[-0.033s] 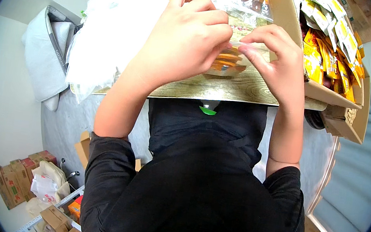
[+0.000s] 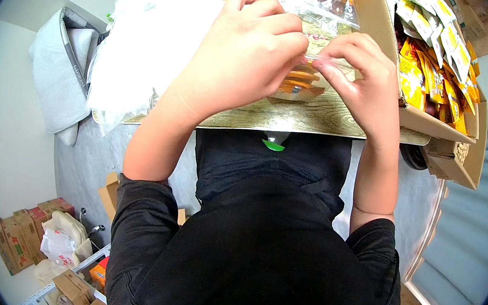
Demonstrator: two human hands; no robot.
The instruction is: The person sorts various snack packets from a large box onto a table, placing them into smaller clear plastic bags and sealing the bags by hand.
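A clear plastic bag [image 2: 297, 92] with several orange packets inside rests at the near part of the wood-patterned table [image 2: 248, 115]. My left hand [image 2: 255, 49] is closed over its upper left, fingers curled and partly hidden. Thumb and index finger of my right hand [image 2: 361, 69] pinch the bag's upper edge close beside the left fingertips. To the left lies a stack of clear, whitish plastic bags [image 2: 140, 54], brightly lit. Beyond my hands, another clear bag [image 2: 326, 7] holds orange packets.
An open cardboard box [image 2: 436, 122] on the right is filled with yellow-orange packets [image 2: 415, 70] and white-green packets [image 2: 428, 16]. A grey cushion-like item [image 2: 58, 75] stands left of the table. Cartons [image 2: 20, 238] line the floor at lower left.
Both hands keep hold of the bag, nearly in place. My left hand and the bag have shifted very slightly to the right.
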